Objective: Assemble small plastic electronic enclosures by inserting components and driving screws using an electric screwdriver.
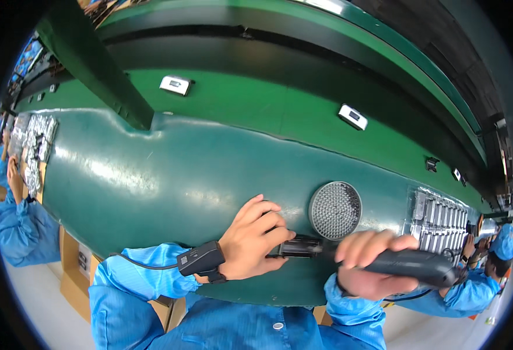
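My left hand [253,242] has its thumb and index finger closed on the left end of a small black rectangular housing [303,247], which lies on the green mat [192,169]. In my right hand [358,279] is a black electric screwdriver [414,266], gripped with the fingers wrapped over its body. Its tip points left toward the housing, but blur hides whether the two touch. Just beyond the housing stands a round grey dish [313,217] with many small metallic pieces in it.
A clear tray [413,227] of rowed metallic parts sits at the right. White-and-black devices [175,86] [352,117] rest on the green strip behind the mat. A green post [102,73] rises at back left. Co-workers in blue sit at both sides. Silvery packets [38,137] lie far left.
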Demonstrator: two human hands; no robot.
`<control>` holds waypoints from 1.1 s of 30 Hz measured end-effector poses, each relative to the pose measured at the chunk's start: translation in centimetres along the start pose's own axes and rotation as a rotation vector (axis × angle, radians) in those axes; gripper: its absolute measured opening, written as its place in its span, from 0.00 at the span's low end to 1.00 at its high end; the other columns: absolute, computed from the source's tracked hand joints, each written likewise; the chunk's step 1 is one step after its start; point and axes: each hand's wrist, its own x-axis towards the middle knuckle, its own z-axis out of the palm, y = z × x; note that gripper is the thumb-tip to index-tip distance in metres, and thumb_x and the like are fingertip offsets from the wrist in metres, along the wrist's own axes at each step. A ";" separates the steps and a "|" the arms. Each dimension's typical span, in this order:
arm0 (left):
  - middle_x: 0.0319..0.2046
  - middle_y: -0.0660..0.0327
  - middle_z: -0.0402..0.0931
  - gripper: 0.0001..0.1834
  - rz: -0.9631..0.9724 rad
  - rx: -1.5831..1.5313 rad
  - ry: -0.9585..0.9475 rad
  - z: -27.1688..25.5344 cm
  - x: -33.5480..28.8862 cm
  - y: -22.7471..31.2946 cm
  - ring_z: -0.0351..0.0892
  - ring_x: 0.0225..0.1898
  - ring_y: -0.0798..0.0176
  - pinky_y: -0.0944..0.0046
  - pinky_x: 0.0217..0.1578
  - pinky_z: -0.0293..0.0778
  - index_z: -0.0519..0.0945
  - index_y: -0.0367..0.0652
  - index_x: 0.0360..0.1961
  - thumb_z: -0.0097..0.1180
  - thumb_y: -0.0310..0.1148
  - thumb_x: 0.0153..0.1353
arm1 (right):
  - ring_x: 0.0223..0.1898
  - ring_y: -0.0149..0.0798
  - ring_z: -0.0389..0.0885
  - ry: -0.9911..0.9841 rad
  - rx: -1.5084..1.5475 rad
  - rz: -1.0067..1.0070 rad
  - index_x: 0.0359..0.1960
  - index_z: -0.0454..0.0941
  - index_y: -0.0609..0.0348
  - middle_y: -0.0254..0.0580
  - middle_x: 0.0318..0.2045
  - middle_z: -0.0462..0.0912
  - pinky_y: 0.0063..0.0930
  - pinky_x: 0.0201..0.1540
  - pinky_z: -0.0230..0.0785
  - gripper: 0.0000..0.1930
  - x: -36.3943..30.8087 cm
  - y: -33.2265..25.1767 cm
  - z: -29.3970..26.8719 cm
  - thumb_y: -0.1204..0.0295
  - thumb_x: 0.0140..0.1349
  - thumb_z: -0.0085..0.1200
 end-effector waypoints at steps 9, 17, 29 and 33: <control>0.45 0.62 0.81 0.24 0.005 0.021 -0.063 0.0 0.0 0.5 0.77 0.62 0.48 0.30 0.73 0.53 0.75 0.47 0.47 0.67 0.22 0.46 | 0.20 0.37 0.73 0.476 0.063 -0.078 0.54 0.71 0.50 0.37 0.25 0.75 0.36 0.25 0.70 0.32 4.1 -1.2 -5.6 0.33 0.74 0.37; 0.43 0.62 0.82 0.21 0.032 -0.065 -0.085 0.6 -0.2 0.1 0.84 0.52 0.53 0.34 0.73 0.57 0.74 0.47 0.44 0.66 0.18 0.49 | 0.22 0.38 0.77 0.220 -0.044 -0.120 0.54 0.65 0.51 0.40 0.25 0.76 0.36 0.27 0.74 0.35 3.2 -1.4 -4.3 0.30 0.70 0.43; 0.39 0.62 0.84 0.22 0.051 -0.160 -0.014 1.0 -0.7 -0.9 0.87 0.48 0.56 0.37 0.72 0.61 0.75 0.46 0.40 0.60 0.10 0.47 | 0.21 0.38 0.75 0.249 -0.127 -0.071 0.55 0.64 0.52 0.41 0.25 0.75 0.39 0.27 0.73 0.37 1.8 -0.1 -5.6 0.29 0.70 0.40; 0.38 0.62 0.84 0.21 0.067 -0.181 0.002 1.0 -0.7 -1.2 0.87 0.47 0.56 0.36 0.71 0.63 0.75 0.45 0.39 0.58 0.09 0.46 | 0.21 0.38 0.75 0.327 -0.057 0.044 0.56 0.64 0.51 0.40 0.25 0.75 0.38 0.26 0.72 0.37 1.6 0.7 -6.1 0.28 0.71 0.35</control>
